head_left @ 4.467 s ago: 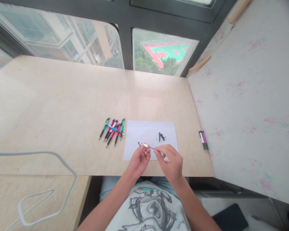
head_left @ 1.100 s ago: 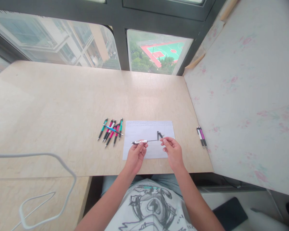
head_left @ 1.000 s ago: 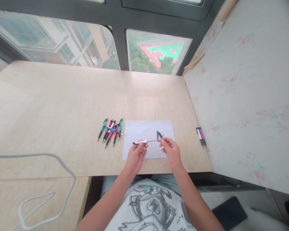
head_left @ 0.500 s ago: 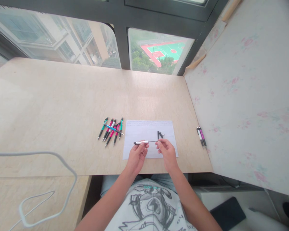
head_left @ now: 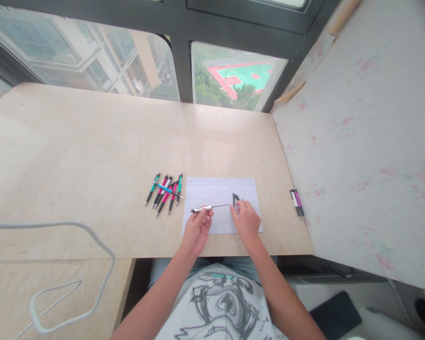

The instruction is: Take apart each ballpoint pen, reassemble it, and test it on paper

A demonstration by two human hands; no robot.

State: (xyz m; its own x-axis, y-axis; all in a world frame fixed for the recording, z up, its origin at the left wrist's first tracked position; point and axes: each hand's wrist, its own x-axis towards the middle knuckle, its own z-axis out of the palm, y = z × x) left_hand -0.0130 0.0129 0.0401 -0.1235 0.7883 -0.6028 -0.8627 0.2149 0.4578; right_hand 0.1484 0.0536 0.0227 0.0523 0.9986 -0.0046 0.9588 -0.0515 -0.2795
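My left hand is closed around the white barrel of a pen, with a thin dark refill sticking out of it to the right. My right hand is curled over the right side of a sheet of paper, its thumb close to the refill's tip. Its fingertips reach toward a black pen grip and a small dark piece beside it, partly covered by the hand. Whatever the fingers hold is too small to make out.
Several pens in green, pink, white and blue lie in a pile left of the paper. A white pen and a purple pen lie beside the right wall. A grey cable loops at the left. Windows rise behind the table.
My left hand has drawn the pen slightly left, and more of the refill shows. My right hand has turned palm down and come nearer the black parts.
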